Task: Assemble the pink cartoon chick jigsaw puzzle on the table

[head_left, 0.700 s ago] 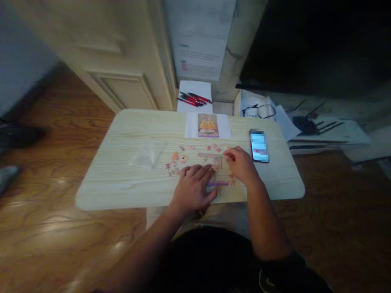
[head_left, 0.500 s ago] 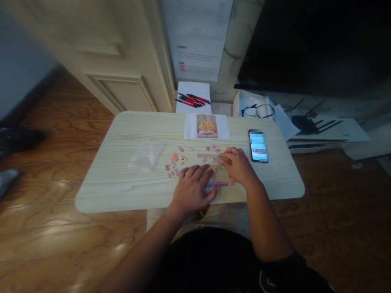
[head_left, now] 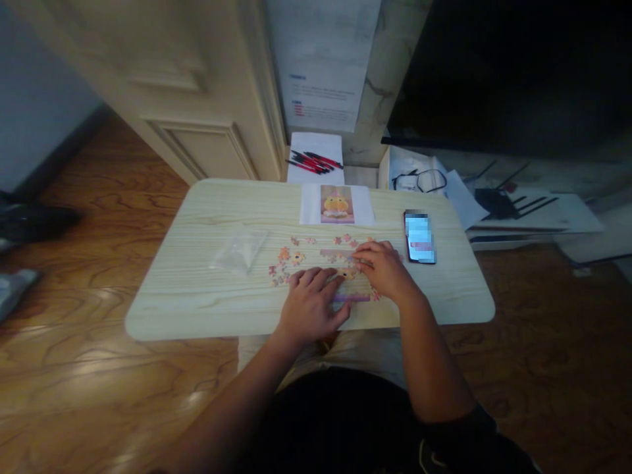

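Small pink and orange jigsaw pieces (head_left: 284, 263) lie scattered on a pale wooden table (head_left: 197, 289), beside a partly joined section (head_left: 340, 253). My left hand (head_left: 313, 303) lies flat on the table with fingers stretched toward the joined section. My right hand (head_left: 382, 266) is curled, fingertips pressed down on pieces at the section's right side; whether it holds a piece is hidden. A reference picture (head_left: 336, 203) of an orange figure lies at the table's far edge.
A lit phone (head_left: 419, 237) rests right of my right hand. A clear plastic bag (head_left: 239, 250) lies left of the pieces. Beyond the table are red and black pens (head_left: 313, 161) on paper, glasses (head_left: 419, 179), papers and a door (head_left: 172, 85).
My right hand has slid a little left onto the joined section and its fingers have lowered onto the pieces. My left hand has stayed where it was.
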A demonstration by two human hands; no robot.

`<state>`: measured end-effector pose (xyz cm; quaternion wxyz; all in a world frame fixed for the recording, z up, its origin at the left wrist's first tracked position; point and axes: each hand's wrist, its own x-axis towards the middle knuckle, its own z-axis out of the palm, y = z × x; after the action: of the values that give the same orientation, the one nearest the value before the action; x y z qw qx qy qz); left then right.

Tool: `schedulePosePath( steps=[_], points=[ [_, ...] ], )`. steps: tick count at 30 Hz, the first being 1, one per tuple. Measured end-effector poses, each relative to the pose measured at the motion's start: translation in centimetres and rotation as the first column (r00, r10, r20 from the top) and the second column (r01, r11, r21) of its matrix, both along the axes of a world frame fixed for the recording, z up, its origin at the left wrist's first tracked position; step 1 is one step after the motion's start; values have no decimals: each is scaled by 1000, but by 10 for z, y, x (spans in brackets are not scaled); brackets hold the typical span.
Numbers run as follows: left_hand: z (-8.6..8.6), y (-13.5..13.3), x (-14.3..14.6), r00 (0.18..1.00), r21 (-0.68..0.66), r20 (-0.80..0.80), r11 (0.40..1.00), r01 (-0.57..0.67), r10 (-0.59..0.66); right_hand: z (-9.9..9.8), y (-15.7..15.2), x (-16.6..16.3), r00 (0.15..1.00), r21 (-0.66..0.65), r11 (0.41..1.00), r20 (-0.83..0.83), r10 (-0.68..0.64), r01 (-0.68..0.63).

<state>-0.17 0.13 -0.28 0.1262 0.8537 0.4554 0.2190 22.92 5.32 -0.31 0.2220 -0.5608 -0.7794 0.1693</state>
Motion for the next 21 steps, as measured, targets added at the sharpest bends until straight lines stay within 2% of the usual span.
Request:
schedulePosePath(
  steps=[13, 21],
  points=[
    [0, 0, 1, 999, -13, -34, 1000, 9, -10, 4, -14, 3, 998, 28, 999, -51, -32, 34],
    [1, 3, 1, 1000, -35, 14, 999, 26, -25, 6, -35, 31, 971, 31, 991, -206, -124, 133]
  ],
)
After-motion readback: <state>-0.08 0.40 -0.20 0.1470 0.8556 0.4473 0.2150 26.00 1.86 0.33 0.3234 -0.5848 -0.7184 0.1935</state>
